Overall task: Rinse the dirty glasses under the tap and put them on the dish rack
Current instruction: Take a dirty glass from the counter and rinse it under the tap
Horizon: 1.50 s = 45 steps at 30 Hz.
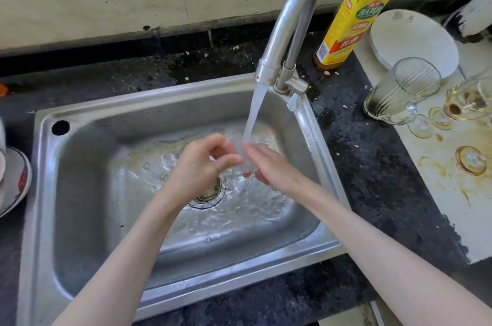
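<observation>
Dark speckled counter (pixel 378 165) around a steel sink (pixel 42 165), pale tiled wall across the top of the frame; tap (pixel 287 19) running at upper centre, water pooling over the drain; at right, a stained white board (pixel 439 192) carries a ribbed tumbler (pixel 399 91) lying on its side and small stemmed glasses (pixel 463 104); yellow-labelled bottle (pixel 343 29) behind. Mid-frame, both hands meet under the stream; left hand (pixel 205 165) pinching and right hand (pixel 269 165) cupping a small clear glass (pixel 246 159), blurred by water.

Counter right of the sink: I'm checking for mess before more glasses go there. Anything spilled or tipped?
Yes. The ribbed glass lies on its side on the white board, which carries brownish-yellow ring stains.
</observation>
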Each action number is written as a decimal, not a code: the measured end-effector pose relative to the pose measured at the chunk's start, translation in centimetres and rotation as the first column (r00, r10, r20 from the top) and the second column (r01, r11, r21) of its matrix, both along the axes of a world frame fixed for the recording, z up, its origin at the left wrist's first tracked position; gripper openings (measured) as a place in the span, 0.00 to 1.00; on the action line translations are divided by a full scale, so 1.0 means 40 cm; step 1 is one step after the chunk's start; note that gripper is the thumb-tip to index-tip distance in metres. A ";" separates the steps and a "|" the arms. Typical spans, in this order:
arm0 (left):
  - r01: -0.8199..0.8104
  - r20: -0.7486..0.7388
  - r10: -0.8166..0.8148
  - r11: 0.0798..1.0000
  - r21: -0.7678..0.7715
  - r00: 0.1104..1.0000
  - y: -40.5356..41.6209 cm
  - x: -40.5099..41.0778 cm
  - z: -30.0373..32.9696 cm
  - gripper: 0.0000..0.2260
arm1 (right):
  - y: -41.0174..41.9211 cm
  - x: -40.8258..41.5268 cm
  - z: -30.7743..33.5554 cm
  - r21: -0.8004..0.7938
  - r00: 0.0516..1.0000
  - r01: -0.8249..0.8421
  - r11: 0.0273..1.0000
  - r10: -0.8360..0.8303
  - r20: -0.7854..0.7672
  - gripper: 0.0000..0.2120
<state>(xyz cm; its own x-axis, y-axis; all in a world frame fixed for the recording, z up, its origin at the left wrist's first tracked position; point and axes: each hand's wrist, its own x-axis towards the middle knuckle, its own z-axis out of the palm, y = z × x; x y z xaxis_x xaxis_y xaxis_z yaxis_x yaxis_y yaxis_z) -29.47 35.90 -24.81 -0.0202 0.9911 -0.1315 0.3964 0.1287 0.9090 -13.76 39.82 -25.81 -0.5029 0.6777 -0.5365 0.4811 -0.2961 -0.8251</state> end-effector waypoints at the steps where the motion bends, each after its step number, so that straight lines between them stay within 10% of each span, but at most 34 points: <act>1: -0.047 0.018 0.047 0.999 -0.014 0.999 0.000 0.001 -0.004 0.09 | -0.003 -0.003 -0.007 0.058 1.000 -0.012 0.998 0.010 0.030 0.29; 10: 0.026 0.309 -0.019 0.999 -0.019 0.951 0.011 -0.001 0.016 0.09 | 0.013 -0.003 0.017 -0.564 0.951 0.053 0.824 -0.215 -0.224 0.39; 21: -0.336 0.559 0.500 0.864 -0.376 0.661 0.042 -0.035 -0.034 0.13 | 0.045 -0.007 0.091 -0.091 0.998 0.015 0.996 -0.010 0.055 0.11; 29: -0.366 0.570 0.680 0.731 -0.576 0.461 0.049 -0.067 -0.049 0.12 | 0.046 -0.004 0.090 -0.414 0.919 0.305 0.858 -0.379 -0.109 0.05; 35: -0.178 0.557 0.822 0.569 -0.803 0.119 0.019 -0.050 -0.080 0.11 | 0.039 0.008 0.094 -0.576 0.833 0.129 0.807 -0.404 -0.379 0.06; 45: -0.056 0.489 0.872 0.490 -0.870 0.027 0.000 -0.005 -0.082 0.11 | 0.018 -0.012 0.094 -0.597 0.795 0.235 0.767 -0.505 -0.336 0.15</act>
